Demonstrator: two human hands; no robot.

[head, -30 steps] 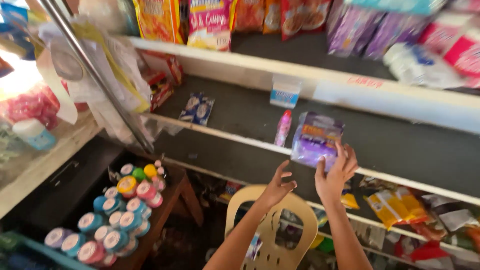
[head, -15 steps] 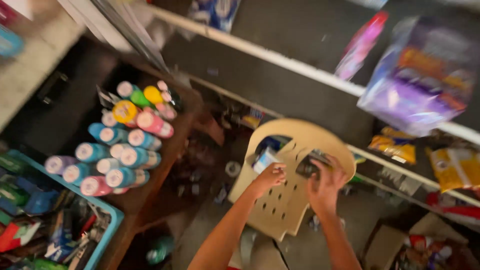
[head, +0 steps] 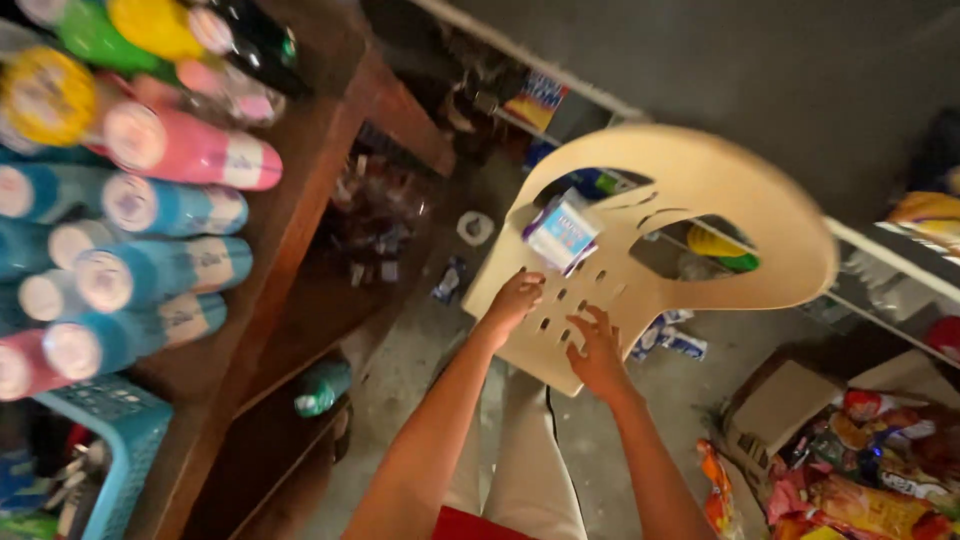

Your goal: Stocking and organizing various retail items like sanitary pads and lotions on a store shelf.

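Below us, from the head camera looking steeply down, we see a cramped shop floor. At the left edge of the view, a dark wooden shelf unit (head: 300, 190) carries rows of capped bottles (head: 170, 270) in teal, pink, yellow and green, lying with their lids toward us, and a blue plastic basket (head: 105, 440) sits at the lower left corner.

In the middle, our left hand (head: 512, 300) rests on the back of a tan plastic chair (head: 700, 230), close to its left edge, fingers loosely spread and flat, pinching nothing. Just above it, a small purple and white packet (head: 562, 232) lies against the chair back beside the left cut-out. Our right hand (head: 597, 352) presses on the slotted lower part of the chair back, fingers spread, also holding nothing.

To handle this well, we judge that we should keep both palms flat and steady on the chair so it does not tip, and mind the packet, which looks ready to slide off.

On the right, snack bags (head: 860, 470) and a cardboard box (head: 775, 405) crowd the floor.

Compared with a second ago, our hands have dropped from the upper shelf to the chair, and our view has swung down from the shelves to the floor.
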